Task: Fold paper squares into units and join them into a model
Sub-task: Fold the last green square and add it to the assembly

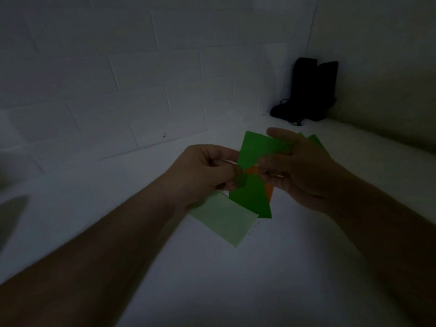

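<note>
Both hands hold a cluster of folded paper units above a white surface in dim light. A dark green unit (252,197) runs from upper right to lower middle. An orange unit (253,170) peeks out at the centre, with a second orange edge low on the right. A pale green unit (224,221) sticks out below my left hand. My left hand (205,171) pinches the papers at the centre with thumb and fingers. My right hand (299,166) grips the upper green part, thumb on top, fingers behind.
A black bag (306,90) stands in the far right corner against the white brick wall (118,67). The white surface (224,279) stretches below and around the hands. A dark shape shows at the left edge.
</note>
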Tool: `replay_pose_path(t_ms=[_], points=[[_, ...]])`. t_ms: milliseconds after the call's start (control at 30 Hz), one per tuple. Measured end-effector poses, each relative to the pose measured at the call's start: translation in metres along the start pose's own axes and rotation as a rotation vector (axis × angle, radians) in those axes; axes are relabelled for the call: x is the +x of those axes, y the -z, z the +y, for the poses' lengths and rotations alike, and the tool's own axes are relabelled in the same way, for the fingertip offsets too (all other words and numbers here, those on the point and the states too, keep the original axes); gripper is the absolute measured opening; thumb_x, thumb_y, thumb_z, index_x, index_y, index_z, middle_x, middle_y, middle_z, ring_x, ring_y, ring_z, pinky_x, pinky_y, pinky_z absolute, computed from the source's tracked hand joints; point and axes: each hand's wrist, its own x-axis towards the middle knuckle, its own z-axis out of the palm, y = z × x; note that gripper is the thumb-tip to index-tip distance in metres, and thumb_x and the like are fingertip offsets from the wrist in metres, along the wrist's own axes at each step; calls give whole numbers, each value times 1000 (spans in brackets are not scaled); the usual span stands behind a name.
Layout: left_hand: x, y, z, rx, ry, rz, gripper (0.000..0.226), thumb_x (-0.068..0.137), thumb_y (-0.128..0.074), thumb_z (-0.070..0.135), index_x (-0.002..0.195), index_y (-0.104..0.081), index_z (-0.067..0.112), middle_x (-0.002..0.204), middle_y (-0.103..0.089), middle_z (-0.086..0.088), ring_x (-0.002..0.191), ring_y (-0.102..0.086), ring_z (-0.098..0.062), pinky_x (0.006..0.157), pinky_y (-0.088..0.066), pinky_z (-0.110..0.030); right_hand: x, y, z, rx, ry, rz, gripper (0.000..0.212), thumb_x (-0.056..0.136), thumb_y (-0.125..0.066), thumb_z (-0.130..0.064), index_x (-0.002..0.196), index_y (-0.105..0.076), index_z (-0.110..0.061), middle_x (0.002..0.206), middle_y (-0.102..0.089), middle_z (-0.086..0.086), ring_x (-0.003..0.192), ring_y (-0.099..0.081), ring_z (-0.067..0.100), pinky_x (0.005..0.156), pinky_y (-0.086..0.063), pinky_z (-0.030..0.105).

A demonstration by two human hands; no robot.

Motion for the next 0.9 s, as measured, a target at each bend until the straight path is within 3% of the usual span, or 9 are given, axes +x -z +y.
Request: replay_pose_path(t_ms=[133,267,433,500,600,700,767,900], points=[[0,-1,0,3,3,0,22,92,-67,-4,107,-77,8,75,-73,-15,68,-68,-21,84,-63,-38,-2,-2,-3,-11,14,8,78,82,-66,16,148,-44,-17,109,-63,17,85,-73,25,76,-61,33],[2,-1,-1,-29,14,20,21,91,-68,-4,107,-77,7,74,-73,-14,66,-68,-19,90,-61,-47,-1,2,-7,5,23,42,79,84,-66,12,151,-41,-21,111,-62,21,68,-73,17,74,-61,32],[2,3,0,-12,12,17,21,91,-67,-3,101,-78,11,72,-72,-12,63,-68,-17,77,-63,-32,4,6,-8,69,4,64,78,83,-65,11,149,-43,-23,103,-67,19,75,-67,22,73,-61,36],[2,5,0,-3,22,30,21,91,-68,-3,101,-79,12,76,-73,-16,64,-68,-17,70,-60,-26,5,9,-10,66,3,89,77,83,-65,11,148,-45,-25,109,-66,19,81,-68,24,75,-61,37],[3,9,-2,35,15,34,20,90,-70,0,102,-79,14,81,-74,-20,68,-68,-20,74,-60,-30,6,10,-11,44,11,115,76,82,-64,12,146,-47,-26,112,-64,19,81,-68,24,75,-61,37],[4,15,-3,95,-16,28,19,90,-72,2,107,-76,10,84,-75,-21,69,-69,-20,75,-61,-31,8,14,-11,-4,18,132,71,86,-63,9,144,-49,-29,94,-72,16,78,-70,24,78,-62,40],[5,19,-3,132,-35,35,21,91,-71,1,111,-73,10,84,-74,-21,71,-68,-20,79,-61,-36,9,17,-10,-55,33,138,67,89,-62,6,143,-50,-31,84,-75,14,78,-72,25,81,-62,44],[8,24,-6,146,-44,68,26,93,-71,3,115,-67,18,88,-76,-17,78,-70,-24,97,-56,-56,10,17,-8,-135,41,137,58,86,-65,8,134,-58,-25,91,-75,18,83,-71,29,85,-61,44]])
